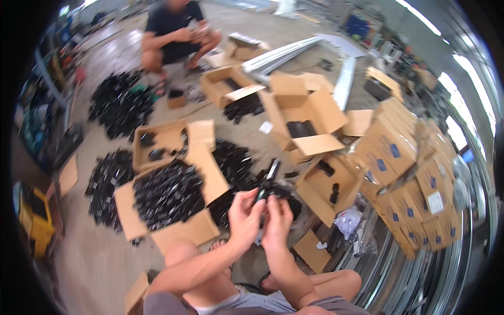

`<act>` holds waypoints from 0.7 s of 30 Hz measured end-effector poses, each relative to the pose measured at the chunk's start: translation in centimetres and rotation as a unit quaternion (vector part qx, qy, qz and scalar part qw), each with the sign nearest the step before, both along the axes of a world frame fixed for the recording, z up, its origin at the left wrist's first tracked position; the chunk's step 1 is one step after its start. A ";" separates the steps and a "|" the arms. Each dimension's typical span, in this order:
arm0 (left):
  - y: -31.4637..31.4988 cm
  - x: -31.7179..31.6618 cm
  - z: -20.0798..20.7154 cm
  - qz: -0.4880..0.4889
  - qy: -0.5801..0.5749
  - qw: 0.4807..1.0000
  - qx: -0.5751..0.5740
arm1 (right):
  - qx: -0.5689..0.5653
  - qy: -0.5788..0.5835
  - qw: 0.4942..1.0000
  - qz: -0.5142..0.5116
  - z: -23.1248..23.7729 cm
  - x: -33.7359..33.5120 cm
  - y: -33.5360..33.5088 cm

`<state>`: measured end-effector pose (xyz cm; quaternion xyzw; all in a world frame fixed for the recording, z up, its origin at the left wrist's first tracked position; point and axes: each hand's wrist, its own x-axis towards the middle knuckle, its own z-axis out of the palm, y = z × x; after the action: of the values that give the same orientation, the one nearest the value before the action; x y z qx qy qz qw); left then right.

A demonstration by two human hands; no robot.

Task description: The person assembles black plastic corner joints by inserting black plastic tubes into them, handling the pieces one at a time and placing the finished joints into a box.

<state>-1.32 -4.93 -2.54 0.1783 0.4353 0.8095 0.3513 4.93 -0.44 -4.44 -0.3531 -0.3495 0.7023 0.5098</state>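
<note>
Both my hands are raised close together in front of my knees. My left hand [244, 214] is closed round a small black part [272, 172], whose shiny end sticks up past the fingers. My right hand [276, 218] pinches at the lower end of the same part, its fingertips close to the left ones. Blur and the fingers hide the part's exact shape. Just beyond the hands lies a heap of similar black parts [231, 163]. To the left, an open carton [186, 226] is filled with more of them.
Other open cartons stand around: one behind the left carton [198, 130], a tall one [325, 113] and a low one [315, 184] to the right. Black heaps [122, 105] lie at left. Stacked boxes [404, 178] and metal profiles [404, 278] line the right. A person [173, 31] squats opposite.
</note>
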 end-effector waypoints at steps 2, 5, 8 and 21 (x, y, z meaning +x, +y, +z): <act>1.0 0.4 0.5 -0.015 0.034 0.999 -0.014 | 0.021 -0.002 1.000 -0.013 1.9 0.2 0.5; 1.2 1.1 -0.2 -0.001 0.046 0.999 -0.022 | -0.021 0.020 1.000 0.005 2.1 0.9 -0.1; 0.5 1.0 -0.4 -0.022 0.018 1.000 -0.005 | -0.020 0.020 1.000 0.009 1.3 0.9 -0.1; 0.5 0.3 -0.1 -0.002 0.020 0.998 -0.064 | -0.017 0.025 0.999 0.034 -0.6 0.5 0.3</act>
<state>-0.99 -4.48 -2.68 0.1722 0.4927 0.7758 0.3545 5.46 -0.15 -5.02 -0.3318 -0.3364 0.7338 0.4882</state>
